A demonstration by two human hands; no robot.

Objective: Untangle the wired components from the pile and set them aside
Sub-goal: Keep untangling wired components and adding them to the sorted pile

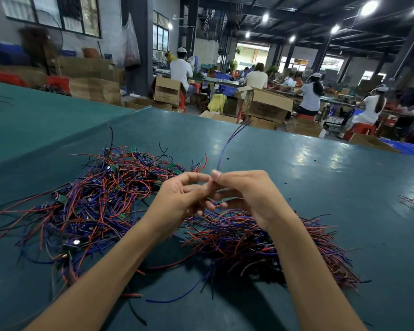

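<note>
Head view: I've got both hands meeting above the teal counter (320, 175). The right hand (244, 194) pinches a blue wire (227, 144) that arcs upward from its fingertips. The left hand (184, 197) curls in against it; I can't tell whether it's gripping. The tangled pile (93, 201) lies left, a straighter bundle (296, 240) right.
</note>
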